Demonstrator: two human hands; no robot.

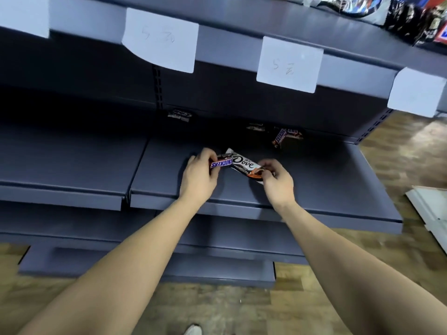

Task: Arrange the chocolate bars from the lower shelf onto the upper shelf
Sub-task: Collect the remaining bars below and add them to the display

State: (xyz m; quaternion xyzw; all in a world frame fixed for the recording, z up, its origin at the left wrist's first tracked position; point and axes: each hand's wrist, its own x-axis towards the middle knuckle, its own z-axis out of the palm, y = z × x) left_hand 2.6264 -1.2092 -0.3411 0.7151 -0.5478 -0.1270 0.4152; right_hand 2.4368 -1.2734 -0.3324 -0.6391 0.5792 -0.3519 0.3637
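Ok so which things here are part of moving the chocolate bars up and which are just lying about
Part of the job:
Snickers bar, gripped by the left hand
Dove bar, held by the right hand
loose bars at the back
lower shelf
upper shelf

Just lying about:
blank price tags
white board on the floor

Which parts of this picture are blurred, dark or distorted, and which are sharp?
Head view: the Snickers bar and Dove bar in the hands read sharply; the bars at the back sit in deep shadow; the price tags are blurred; the wide-angle lens bends the shelf edges.
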